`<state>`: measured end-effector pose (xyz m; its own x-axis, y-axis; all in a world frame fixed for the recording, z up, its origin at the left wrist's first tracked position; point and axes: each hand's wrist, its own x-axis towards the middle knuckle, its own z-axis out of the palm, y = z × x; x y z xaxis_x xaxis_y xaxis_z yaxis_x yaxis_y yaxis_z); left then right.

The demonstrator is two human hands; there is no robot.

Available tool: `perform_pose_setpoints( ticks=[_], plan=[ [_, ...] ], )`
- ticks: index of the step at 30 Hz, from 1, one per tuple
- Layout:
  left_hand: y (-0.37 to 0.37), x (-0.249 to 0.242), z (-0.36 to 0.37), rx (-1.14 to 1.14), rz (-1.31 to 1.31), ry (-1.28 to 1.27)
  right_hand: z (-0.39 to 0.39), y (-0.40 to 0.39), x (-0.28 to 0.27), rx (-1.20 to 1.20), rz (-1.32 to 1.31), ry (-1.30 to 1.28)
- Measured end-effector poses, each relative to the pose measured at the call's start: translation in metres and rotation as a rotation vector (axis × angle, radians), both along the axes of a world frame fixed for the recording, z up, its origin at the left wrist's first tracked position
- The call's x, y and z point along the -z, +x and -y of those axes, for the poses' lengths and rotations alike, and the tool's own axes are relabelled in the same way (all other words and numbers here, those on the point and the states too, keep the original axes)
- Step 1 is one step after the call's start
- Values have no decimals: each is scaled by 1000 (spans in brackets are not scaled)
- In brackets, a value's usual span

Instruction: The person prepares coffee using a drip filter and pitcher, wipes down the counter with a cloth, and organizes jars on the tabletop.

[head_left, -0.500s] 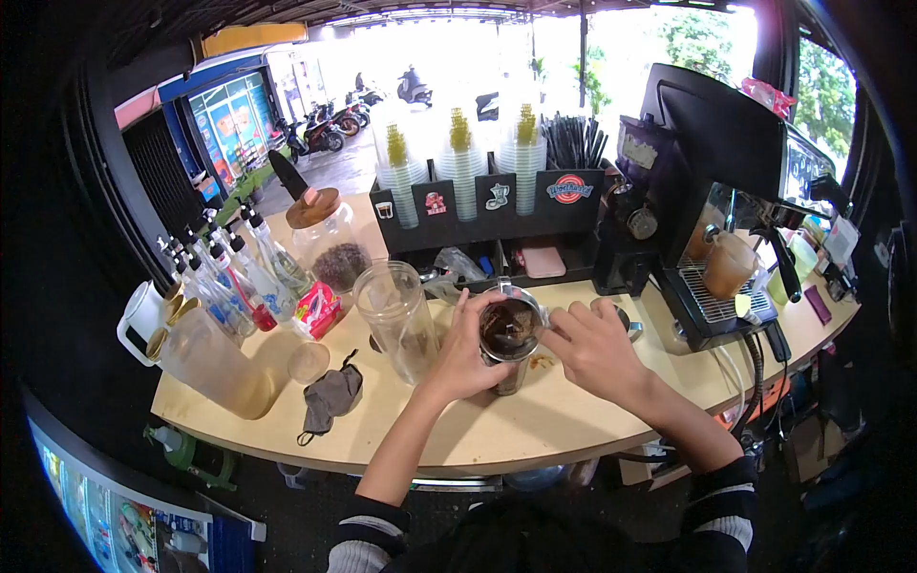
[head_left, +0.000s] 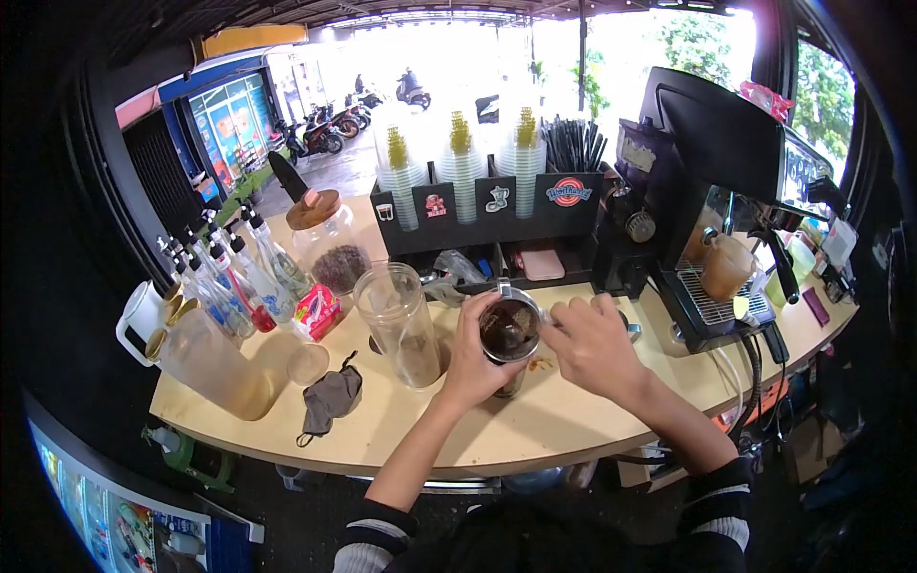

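Two hands [head_left: 475,358] flank the cup [head_left: 521,299], bare counter [head_left: 549,420] running to the edge [head_left: 535,465].

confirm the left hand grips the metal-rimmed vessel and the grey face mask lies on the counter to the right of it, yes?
Not quite: in the head view, the grey face mask lies on the counter to the left of the metal-rimmed vessel. The left hand does grip it.

No text can be read, even on the round red sticker [head_left: 569,192].

Left hand [head_left: 472,359] around dark-filled cup [head_left: 517,296]
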<state>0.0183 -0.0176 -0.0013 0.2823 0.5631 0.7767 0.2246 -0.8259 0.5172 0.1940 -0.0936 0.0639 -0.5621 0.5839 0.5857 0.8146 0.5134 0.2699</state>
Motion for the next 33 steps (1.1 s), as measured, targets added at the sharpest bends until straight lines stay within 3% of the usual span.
perform_pose_setpoints(
  ticks=[6, 12, 14, 23, 30, 33],
  plan=[
    [1, 14, -4, 6, 33, -17, -4, -7, 3, 15, 26, 63],
    [-1, 11, 1, -18, 53, 6, -6, -14, 6, 24, -132, 95],
    [-3, 10, 0, -8, 35, 35, -4, -16, 8, 0, -98, -6],
    [-4, 9, 1, -15, -6, 68, -1, -3, -10, 2, 174, 15],
    [-3, 7, 5, -39, -16, 53, -2, -5, -12, -44, 116, -20],
    [3, 14, 5, 57, 165, -179, -4, -5, -14, 0, 91, 62]
  ],
)
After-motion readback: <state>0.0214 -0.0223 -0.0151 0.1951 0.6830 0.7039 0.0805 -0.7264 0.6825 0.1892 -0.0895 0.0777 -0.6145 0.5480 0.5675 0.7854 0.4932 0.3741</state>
